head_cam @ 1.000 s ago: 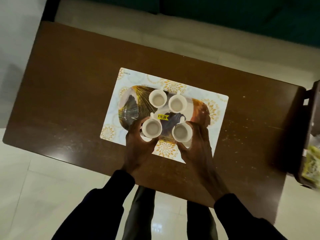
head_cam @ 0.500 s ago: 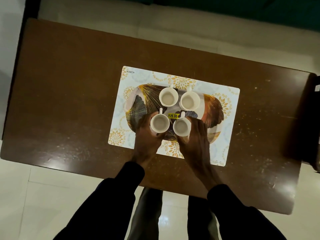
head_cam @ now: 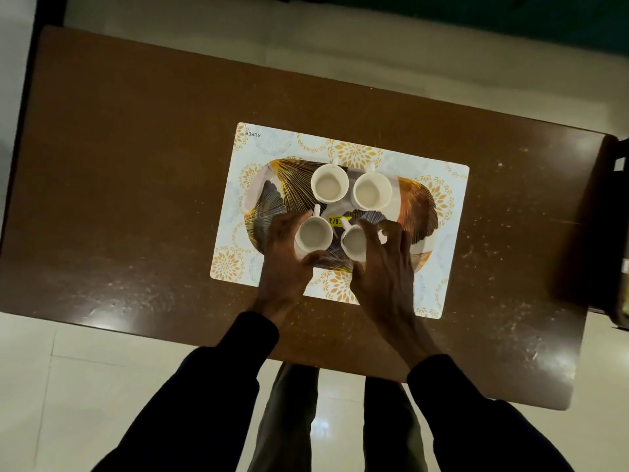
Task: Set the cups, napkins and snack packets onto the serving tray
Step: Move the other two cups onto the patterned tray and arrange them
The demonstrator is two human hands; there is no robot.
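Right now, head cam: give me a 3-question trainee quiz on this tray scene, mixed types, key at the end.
1. How many cups stand on the serving tray?
2. True or false: napkins and snack packets are already on the tray.
3. Multiple choice: what lies directly under the tray? A) bare table B) patterned placemat C) a cloth

Key
1. Four: two far cups and two near cups, one by the left hand at, one by the right hand at.
2. False; only cups and a yellow price sticker show.
3. B
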